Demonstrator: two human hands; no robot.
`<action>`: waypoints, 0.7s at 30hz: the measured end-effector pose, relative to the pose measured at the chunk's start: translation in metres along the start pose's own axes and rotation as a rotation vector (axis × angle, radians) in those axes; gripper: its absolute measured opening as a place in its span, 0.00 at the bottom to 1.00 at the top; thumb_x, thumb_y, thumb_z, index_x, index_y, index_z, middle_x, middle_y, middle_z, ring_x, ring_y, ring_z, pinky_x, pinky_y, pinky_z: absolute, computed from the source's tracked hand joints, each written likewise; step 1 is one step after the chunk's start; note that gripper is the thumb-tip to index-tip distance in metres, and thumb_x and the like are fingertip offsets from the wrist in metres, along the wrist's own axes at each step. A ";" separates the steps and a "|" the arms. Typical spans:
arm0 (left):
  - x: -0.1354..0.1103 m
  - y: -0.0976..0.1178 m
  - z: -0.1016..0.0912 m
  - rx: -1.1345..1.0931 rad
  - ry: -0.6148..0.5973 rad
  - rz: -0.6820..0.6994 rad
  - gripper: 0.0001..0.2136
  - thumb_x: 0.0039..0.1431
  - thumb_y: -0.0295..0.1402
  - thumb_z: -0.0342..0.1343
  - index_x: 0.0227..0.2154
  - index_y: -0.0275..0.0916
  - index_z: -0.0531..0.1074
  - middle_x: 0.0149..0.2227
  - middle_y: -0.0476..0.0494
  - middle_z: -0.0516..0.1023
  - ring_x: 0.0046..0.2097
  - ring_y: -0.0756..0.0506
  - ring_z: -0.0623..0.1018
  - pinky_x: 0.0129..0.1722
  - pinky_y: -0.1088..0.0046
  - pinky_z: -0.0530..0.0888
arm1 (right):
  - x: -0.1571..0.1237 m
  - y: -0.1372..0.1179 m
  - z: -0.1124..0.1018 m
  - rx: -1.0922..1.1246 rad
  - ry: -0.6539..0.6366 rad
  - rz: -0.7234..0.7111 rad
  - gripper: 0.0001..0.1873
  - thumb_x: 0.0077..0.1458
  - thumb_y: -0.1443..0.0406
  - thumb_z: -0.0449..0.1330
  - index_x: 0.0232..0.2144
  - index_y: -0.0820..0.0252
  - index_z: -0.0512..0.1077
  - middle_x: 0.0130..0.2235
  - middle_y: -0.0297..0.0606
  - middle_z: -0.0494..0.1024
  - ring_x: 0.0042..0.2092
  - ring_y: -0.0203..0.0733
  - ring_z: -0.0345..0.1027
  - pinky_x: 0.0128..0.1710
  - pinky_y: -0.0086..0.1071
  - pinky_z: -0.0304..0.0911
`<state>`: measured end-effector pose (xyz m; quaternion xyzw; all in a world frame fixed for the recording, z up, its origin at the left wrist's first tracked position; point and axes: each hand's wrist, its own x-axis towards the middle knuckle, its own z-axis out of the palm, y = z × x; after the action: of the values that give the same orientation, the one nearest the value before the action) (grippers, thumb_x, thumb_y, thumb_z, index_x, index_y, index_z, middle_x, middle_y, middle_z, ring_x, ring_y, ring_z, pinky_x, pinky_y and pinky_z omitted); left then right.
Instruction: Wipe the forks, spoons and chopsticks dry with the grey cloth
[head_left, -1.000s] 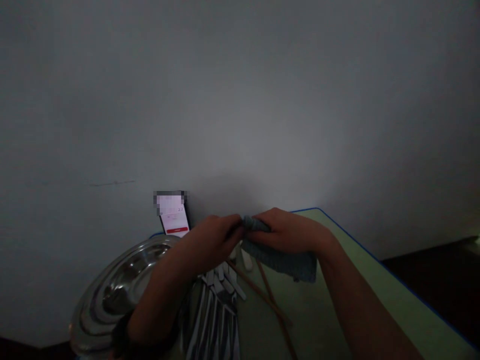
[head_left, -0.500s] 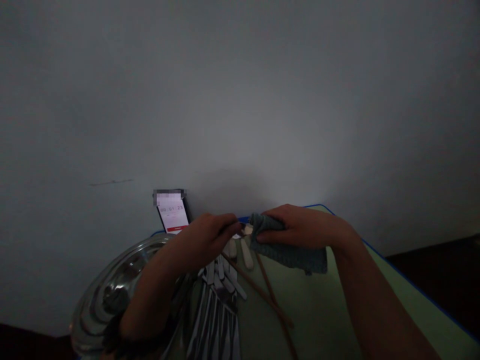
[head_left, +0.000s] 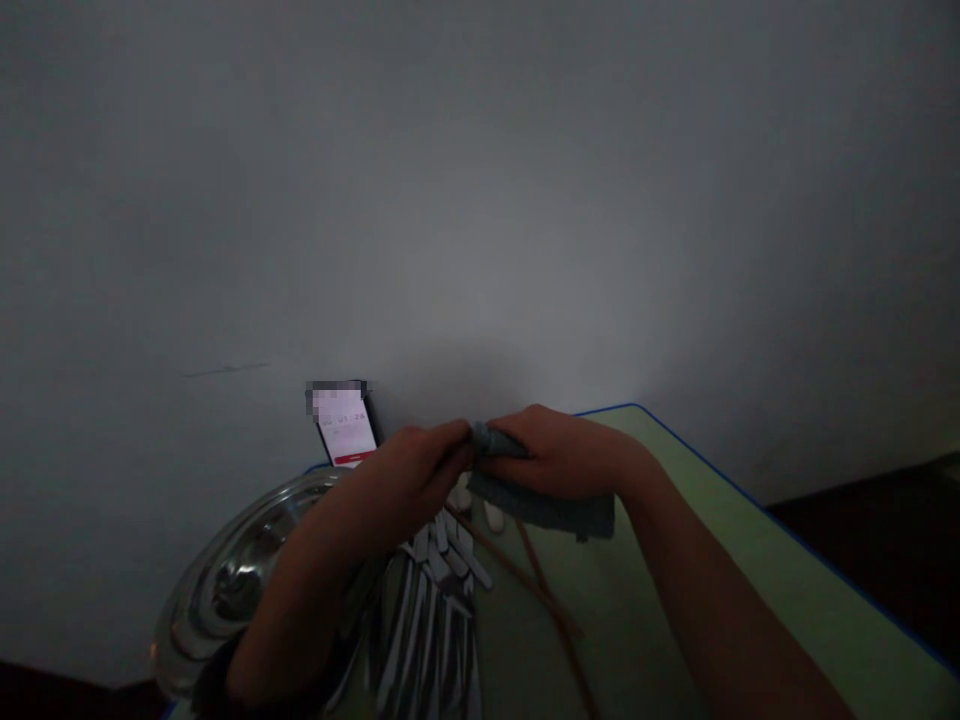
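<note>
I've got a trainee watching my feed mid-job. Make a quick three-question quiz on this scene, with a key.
1. Multiple choice: what does the right hand hold?
A) a bowl
B) a cloth
C) a phone

2. True or false: the two brown sticks lie parallel, well apart from each other.

3. Fill in the blank: the green table has a ____ edge.

Key:
1. B
2. False; they cross.
3. blue
</note>
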<state>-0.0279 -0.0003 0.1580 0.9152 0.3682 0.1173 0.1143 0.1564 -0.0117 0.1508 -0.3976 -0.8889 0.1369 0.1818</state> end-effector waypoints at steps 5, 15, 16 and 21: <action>0.000 -0.008 -0.004 0.050 0.002 0.020 0.12 0.61 0.34 0.41 0.33 0.38 0.69 0.25 0.49 0.72 0.27 0.49 0.71 0.27 0.77 0.63 | -0.004 0.009 0.000 0.082 -0.056 0.029 0.15 0.55 0.57 0.50 0.35 0.61 0.69 0.35 0.39 0.75 0.34 0.38 0.66 0.33 0.29 0.57; -0.005 -0.026 -0.014 -0.045 0.171 0.029 0.13 0.62 0.35 0.42 0.44 0.43 0.71 0.36 0.50 0.77 0.32 0.51 0.73 0.33 0.79 0.66 | -0.017 0.019 -0.015 0.120 -0.038 0.165 0.18 0.53 0.53 0.53 0.39 0.60 0.68 0.37 0.38 0.74 0.36 0.39 0.66 0.34 0.30 0.58; -0.005 -0.027 -0.015 -0.047 0.164 0.024 0.14 0.62 0.36 0.42 0.43 0.42 0.71 0.34 0.51 0.77 0.31 0.51 0.73 0.31 0.79 0.66 | -0.018 0.019 -0.017 0.126 -0.026 0.175 0.18 0.53 0.53 0.53 0.39 0.60 0.68 0.36 0.37 0.74 0.36 0.38 0.66 0.33 0.29 0.58; -0.008 -0.022 -0.019 0.013 0.168 0.015 0.15 0.62 0.37 0.42 0.34 0.37 0.73 0.24 0.51 0.74 0.25 0.52 0.70 0.26 0.79 0.63 | -0.018 0.015 -0.018 0.138 0.016 0.138 0.16 0.53 0.54 0.53 0.35 0.60 0.69 0.32 0.35 0.74 0.32 0.36 0.65 0.29 0.27 0.55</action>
<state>-0.0535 0.0120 0.1684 0.9056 0.3703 0.1923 0.0764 0.1848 -0.0141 0.1571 -0.4454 -0.8465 0.2065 0.2061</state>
